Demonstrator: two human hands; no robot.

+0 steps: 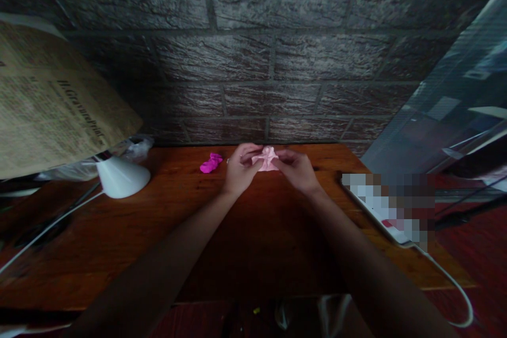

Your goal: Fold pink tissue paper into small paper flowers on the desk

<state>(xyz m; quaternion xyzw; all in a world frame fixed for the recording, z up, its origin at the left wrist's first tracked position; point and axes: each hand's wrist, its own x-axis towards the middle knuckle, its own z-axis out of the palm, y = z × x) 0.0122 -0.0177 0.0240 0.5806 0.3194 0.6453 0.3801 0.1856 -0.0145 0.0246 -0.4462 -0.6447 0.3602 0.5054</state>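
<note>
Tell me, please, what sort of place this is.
Probably an indoor work corner, perhaps at home: a wooden table against a brick-patterned wall, with a lamp on the left.

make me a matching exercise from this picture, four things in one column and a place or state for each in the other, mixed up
1. pale pink piece
2. bright pink piece
3. lampshade
4. wall

A. patterned in blocks, beyond the table
B. held between the left hand and the right hand
C. printed with text
D. lying crumpled on the table, left of both hands

Pairs: 1-B, 2-D, 3-C, 4-A
</note>
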